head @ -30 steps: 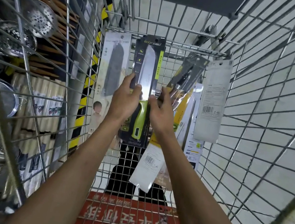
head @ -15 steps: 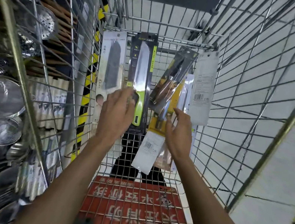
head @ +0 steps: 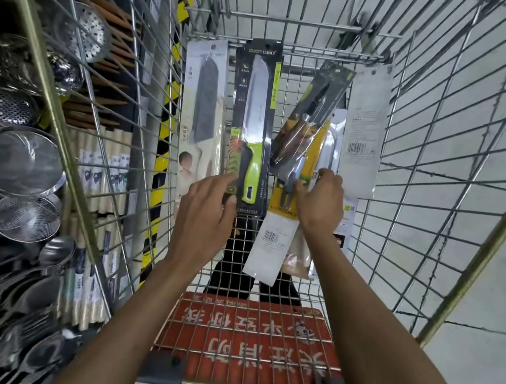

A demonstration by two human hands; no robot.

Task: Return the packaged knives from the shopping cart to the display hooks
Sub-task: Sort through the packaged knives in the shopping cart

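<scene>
Several packaged knives lean upright against the far wall of the wire shopping cart (head: 389,188). My left hand (head: 207,217) grips the lower left corner of a black package holding a green-handled knife (head: 256,118). My right hand (head: 322,200) pinches a yellow knife package (head: 287,211) that sits under a tilted dark package (head: 317,108). A pale package with a dark blade (head: 204,103) stands at the far left. At the far right a white card (head: 364,126) shows its barcode back. No display hooks are in view.
A wire shelf rack (head: 45,63) on the left holds metal strainers (head: 20,161), ladles and packs of chopsticks (head: 105,167). A yellow-black striped post (head: 162,143) stands beside the cart. A red sign (head: 250,342) lies at the cart's near end. Pale tiled floor (head: 454,343) lies to the right.
My right hand left the black package and moved right onto the yellow package. My left hand slid down to the black package's lower corner. The view pulled back.
</scene>
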